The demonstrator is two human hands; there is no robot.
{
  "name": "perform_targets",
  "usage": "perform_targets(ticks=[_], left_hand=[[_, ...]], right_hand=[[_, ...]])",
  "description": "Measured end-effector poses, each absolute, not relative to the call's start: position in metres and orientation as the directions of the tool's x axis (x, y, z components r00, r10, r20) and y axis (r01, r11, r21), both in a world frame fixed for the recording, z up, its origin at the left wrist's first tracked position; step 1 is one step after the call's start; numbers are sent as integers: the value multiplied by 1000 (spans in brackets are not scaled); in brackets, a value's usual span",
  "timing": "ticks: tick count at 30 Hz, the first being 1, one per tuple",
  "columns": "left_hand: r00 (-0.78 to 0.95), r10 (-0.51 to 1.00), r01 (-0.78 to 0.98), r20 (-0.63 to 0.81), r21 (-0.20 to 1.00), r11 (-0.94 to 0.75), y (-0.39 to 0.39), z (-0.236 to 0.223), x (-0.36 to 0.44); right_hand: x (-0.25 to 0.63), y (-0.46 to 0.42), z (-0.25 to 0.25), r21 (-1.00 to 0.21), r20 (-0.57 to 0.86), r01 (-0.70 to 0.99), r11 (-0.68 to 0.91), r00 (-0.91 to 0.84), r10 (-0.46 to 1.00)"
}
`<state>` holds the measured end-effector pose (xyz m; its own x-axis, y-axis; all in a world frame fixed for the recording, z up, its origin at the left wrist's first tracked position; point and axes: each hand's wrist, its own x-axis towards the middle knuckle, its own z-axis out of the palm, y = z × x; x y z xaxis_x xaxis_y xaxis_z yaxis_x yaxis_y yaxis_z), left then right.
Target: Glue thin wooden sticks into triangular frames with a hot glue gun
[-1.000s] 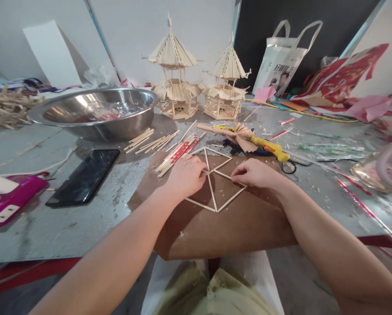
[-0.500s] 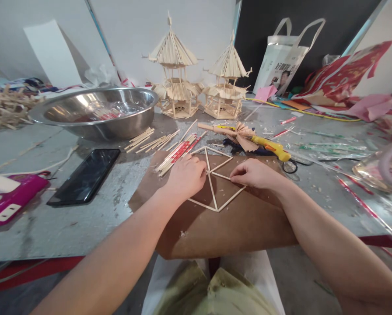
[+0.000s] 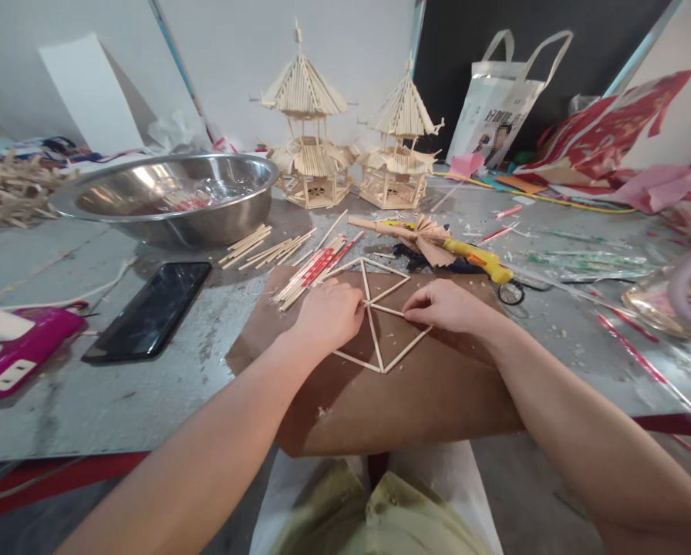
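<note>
A hexagon-like frame of thin wooden sticks [image 3: 376, 339], with spokes meeting at a hub, lies on a brown board [image 3: 403, 416]. My left hand [image 3: 332, 312] rests over the frame's left side, fingers curled, fingertips at the hub; whatever they grip is hidden. Between the thumb and fingers of my right hand [image 3: 446, 307] is the outer end of a wooden stick [image 3: 388, 310], whose other end reaches the hub. Just beyond my left hand lies a bundle of sticks [image 3: 308, 279], some with red paper wrappers.
Behind stand two stick-built pavilions [image 3: 306, 100] [image 3: 403, 116]. A steel basin [image 3: 207, 223] and a black phone [image 3: 149, 312] are on the left. A yellow-handled tool [image 3: 478, 258], a folded paper piece [image 3: 429, 239] and wrappers lie to the right. Loose sticks [image 3: 279, 250] are scattered ahead.
My right fingertips have shifted slightly left, toward the hub, still pinching the stick. My left hand stays in nearly the same place.
</note>
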<state>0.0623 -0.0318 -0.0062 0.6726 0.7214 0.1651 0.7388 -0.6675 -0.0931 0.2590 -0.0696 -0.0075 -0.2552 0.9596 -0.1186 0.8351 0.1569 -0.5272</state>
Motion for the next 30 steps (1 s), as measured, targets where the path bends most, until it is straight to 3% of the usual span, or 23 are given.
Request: perform_targets(ticks=[21,30], left_hand=[[694,705,718,147,-60,-694,-29,-8,62],[688,713,724,136,-61,-687,-29,-7,62]], right_hand=[[255,-71,-6,-491,-97,851,186,-266,959],[257,-71,-10,-542,-87,817,198,-289,953]])
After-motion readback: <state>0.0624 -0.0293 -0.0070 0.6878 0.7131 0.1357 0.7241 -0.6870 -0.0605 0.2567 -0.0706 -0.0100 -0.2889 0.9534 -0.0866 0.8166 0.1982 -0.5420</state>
